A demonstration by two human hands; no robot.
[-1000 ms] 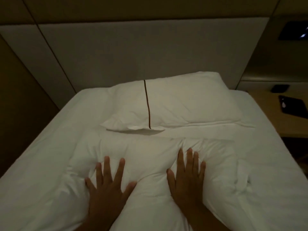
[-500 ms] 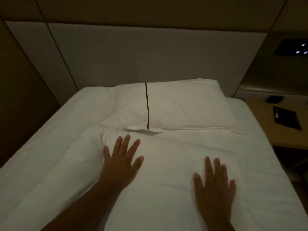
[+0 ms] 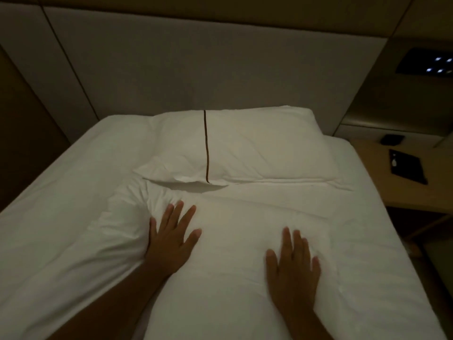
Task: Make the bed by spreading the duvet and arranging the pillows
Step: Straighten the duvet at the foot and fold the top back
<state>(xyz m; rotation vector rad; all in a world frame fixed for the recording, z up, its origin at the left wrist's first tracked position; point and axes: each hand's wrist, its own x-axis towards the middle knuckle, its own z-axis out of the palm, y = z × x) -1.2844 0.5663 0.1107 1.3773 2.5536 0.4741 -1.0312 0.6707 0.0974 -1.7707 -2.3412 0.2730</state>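
Since half a second ago both hands have barely shifted on the bedding, while the cloth ahead of the left hand (image 3: 171,239) has bunched into a fresh ridge of wrinkles close to the pillow (image 3: 245,146). That hand lies flat with its fingers spread wide, palm pressing the white duvet (image 3: 232,290), grasping nothing. The right hand (image 3: 293,263) also lies flat and open on the duvet, fingers closer together and slightly blurred, holding nothing. Between the two hands the duvet is fairly smooth; to the left of the left hand it rises in a soft fold that runs back toward the near left edge of the bed (image 3: 61,182). The pillow lies across the head of the bed, just beyond the duvet's top edge, white with a thin dark stripe (image 3: 206,146) running down it, its open flap end pointing left. Behind it stands a pale padded headboard (image 3: 196,69) with vertical seams, under a darker strip of wall. The room is dim. On the right a light wooden table (image 3: 382,190) sits just beside the bed, carrying a flat black object (image 3: 407,166) and a smaller dark item (image 3: 391,139) farther back. Above it a dark wall panel (image 3: 426,62) shows a few small lit dots.
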